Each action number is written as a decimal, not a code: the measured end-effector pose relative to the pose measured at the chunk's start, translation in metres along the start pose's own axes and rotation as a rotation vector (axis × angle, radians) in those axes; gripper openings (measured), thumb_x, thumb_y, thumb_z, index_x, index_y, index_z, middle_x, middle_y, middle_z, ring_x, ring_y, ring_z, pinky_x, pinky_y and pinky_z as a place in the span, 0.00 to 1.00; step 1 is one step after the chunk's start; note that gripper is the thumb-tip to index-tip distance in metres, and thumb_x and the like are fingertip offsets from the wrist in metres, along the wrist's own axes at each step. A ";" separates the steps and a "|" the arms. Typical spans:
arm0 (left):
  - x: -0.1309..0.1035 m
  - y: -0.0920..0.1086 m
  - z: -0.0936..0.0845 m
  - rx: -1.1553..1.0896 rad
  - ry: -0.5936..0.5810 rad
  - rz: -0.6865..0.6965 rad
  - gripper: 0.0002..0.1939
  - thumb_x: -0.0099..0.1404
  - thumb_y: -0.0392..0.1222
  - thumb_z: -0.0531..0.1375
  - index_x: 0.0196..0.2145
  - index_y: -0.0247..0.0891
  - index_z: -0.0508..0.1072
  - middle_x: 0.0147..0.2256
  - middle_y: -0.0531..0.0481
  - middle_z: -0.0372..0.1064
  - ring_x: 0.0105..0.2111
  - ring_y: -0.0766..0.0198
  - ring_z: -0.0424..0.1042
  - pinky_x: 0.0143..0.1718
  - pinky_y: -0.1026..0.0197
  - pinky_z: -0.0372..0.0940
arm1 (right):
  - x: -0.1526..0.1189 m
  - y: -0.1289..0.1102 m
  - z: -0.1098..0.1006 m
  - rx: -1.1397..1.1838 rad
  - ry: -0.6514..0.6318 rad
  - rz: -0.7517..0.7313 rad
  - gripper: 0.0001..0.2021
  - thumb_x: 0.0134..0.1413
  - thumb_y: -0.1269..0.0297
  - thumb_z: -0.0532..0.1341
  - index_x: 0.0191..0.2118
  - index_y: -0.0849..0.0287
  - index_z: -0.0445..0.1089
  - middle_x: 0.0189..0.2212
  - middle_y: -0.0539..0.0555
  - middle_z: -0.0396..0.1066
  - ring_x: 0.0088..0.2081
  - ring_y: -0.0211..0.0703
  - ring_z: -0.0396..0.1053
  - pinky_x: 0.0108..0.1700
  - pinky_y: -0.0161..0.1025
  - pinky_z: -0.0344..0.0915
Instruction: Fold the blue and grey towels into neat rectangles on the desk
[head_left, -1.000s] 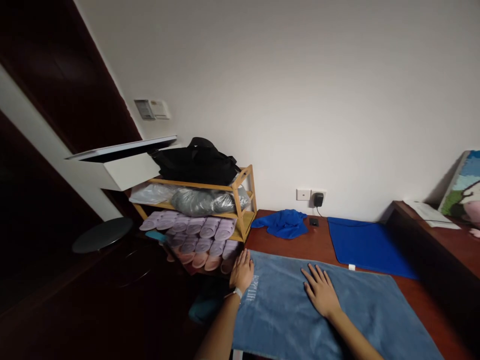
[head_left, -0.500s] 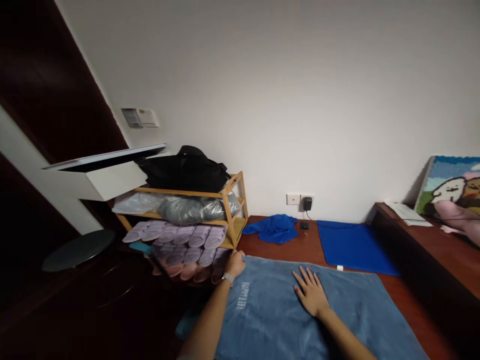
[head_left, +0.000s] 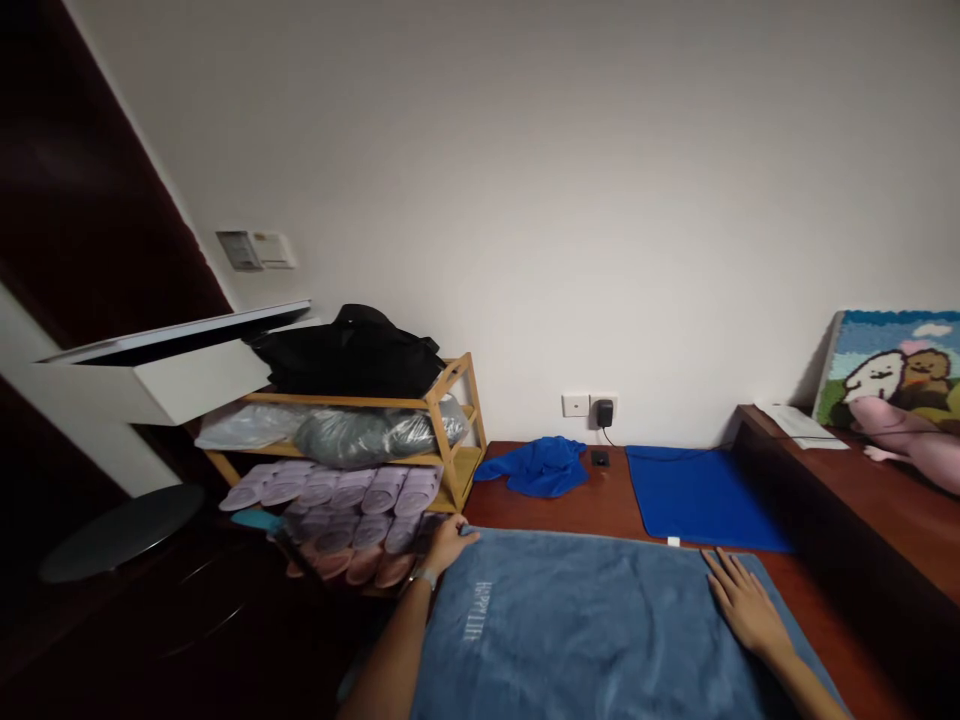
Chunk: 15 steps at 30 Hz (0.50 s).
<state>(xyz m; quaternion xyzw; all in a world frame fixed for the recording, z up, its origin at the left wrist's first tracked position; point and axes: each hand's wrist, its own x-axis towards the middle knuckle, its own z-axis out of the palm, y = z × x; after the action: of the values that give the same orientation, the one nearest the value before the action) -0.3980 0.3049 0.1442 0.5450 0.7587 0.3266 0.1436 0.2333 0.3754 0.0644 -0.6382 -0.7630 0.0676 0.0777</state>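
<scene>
A grey-blue towel point(head_left: 570, 620) with white lettering near its left side lies spread over the reddish-brown desk point(head_left: 517, 507). My left hand point(head_left: 448, 545), a watch band on its wrist, has its fingers closed at the towel's far left corner. Toward the far right corner, my right hand point(head_left: 744, 600) rests flat on the cloth with fingers stretched out. Just beyond the towel's far edge are a crumpled blue cloth point(head_left: 541, 467) and a flat blue mat point(head_left: 701, 495) with a small white tag.
A wooden rack point(head_left: 450, 400) left of the desk holds a black bag point(head_left: 352, 355) and rows of slippers point(head_left: 386, 490). A black plug point(head_left: 604, 412) is in the wall socket. On the right, a raised ledge point(head_left: 877, 480) bears a pink plush toy point(head_left: 911, 435) and a picture point(head_left: 900, 370).
My right hand has slid across the towel from its middle to near the far right corner. My left hand stays at the left corner. The view has shifted slightly.
</scene>
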 end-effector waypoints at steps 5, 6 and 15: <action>0.003 0.001 0.014 0.064 0.046 -0.048 0.10 0.65 0.46 0.59 0.29 0.40 0.70 0.26 0.55 0.71 0.31 0.60 0.74 0.33 0.62 0.65 | -0.005 -0.006 0.006 -0.065 0.007 0.106 0.35 0.64 0.44 0.40 0.73 0.47 0.50 0.74 0.48 0.45 0.74 0.53 0.39 0.73 0.58 0.41; 0.002 0.001 0.016 0.091 0.063 -0.059 0.08 0.65 0.44 0.59 0.30 0.40 0.70 0.26 0.55 0.72 0.31 0.60 0.74 0.34 0.62 0.64 | -0.005 -0.007 0.006 -0.074 0.009 0.124 0.35 0.63 0.43 0.41 0.73 0.45 0.50 0.74 0.47 0.44 0.74 0.55 0.39 0.72 0.59 0.41; -0.015 0.011 0.033 0.351 0.206 -0.037 0.20 0.70 0.33 0.52 0.57 0.41 0.72 0.54 0.38 0.72 0.51 0.49 0.71 0.50 0.49 0.64 | -0.005 -0.004 0.008 -0.096 0.014 0.195 0.37 0.62 0.39 0.40 0.74 0.42 0.45 0.75 0.47 0.40 0.74 0.59 0.40 0.71 0.63 0.43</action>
<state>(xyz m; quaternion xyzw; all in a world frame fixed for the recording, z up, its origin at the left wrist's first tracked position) -0.3653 0.3048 0.1244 0.5111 0.8247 0.2408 -0.0261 0.2286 0.3694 0.0573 -0.7129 -0.6990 0.0337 0.0453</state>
